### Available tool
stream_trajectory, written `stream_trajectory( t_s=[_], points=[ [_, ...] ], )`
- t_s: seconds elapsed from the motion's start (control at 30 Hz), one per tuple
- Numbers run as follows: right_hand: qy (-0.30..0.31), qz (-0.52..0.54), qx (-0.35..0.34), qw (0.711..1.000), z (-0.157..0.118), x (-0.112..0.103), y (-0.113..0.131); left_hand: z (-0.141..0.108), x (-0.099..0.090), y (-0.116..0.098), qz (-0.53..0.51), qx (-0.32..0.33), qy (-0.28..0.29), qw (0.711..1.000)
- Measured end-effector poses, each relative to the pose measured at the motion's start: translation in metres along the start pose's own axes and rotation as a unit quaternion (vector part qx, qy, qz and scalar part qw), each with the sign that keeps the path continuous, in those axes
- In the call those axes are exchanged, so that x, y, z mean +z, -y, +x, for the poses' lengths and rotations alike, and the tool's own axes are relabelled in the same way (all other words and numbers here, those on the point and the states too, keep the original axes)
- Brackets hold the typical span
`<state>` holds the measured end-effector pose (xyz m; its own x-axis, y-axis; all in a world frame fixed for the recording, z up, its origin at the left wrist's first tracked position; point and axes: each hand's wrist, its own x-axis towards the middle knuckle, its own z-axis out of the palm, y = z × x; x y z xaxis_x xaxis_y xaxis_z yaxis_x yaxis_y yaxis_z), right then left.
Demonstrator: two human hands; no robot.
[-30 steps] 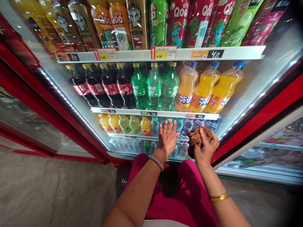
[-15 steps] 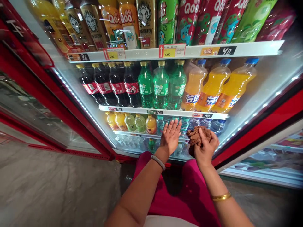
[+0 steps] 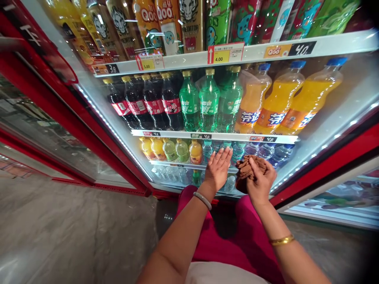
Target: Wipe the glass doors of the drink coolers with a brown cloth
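Observation:
My right hand (image 3: pixel 260 181) is closed around a bunched brown cloth (image 3: pixel 248 167), part of which hangs below the fingers. My left hand (image 3: pixel 218 167) is spread flat with its palm forward, just left of the cloth, and holds nothing. Both hands are in front of the lower shelves of a lit drinks fridge. Light streaks suggest a glass pane there; whether the left palm touches it I cannot tell. Behind the hands are small bottles with teal caps (image 3: pixel 238 152) and blue-capped water bottles (image 3: pixel 266 150), partly covered.
Above, a shelf edge (image 3: pixel 225 137) carries cola bottles (image 3: pixel 171 102), green bottles (image 3: pixel 209 102) and orange soda bottles (image 3: pixel 281 98). Higher still is another price-tagged shelf (image 3: pixel 189 61). Red door frames (image 3: pixel 118 161) stand left, another glass-fronted cooler (image 3: pixel 334 201) right. Grey floor (image 3: pixel 74 232) lies below.
The view has shifted slightly, so the shelves sit a little further right and larger. Both hands keep nearly the same pose, the left flat and the right gripping the cloth.

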<state>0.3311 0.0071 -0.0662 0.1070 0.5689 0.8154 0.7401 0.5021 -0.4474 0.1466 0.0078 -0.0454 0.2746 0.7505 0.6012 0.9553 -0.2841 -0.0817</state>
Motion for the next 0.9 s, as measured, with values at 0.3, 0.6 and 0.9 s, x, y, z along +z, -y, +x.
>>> stream_trajectory(
  t_s=[0.3, 0.6, 0.9],
  points=[
    [-0.045, -0.018, -0.089, 0.995, 0.042, 0.022, 0.057, -0.012, 0.009, -0.001, -0.018, -0.01, 0.014, 1.0],
    [-0.036, -0.003, -0.068, 0.997, 0.024, 0.015, 0.035, -0.031, -0.001, 0.031, 0.005, -0.135, -0.053, 0.989],
    [0.028, -0.021, -0.134, 0.99, 0.019, 0.052, 0.09, -0.02, -0.022, 0.08, 0.025, -0.073, -0.083, 0.994]
  ],
)
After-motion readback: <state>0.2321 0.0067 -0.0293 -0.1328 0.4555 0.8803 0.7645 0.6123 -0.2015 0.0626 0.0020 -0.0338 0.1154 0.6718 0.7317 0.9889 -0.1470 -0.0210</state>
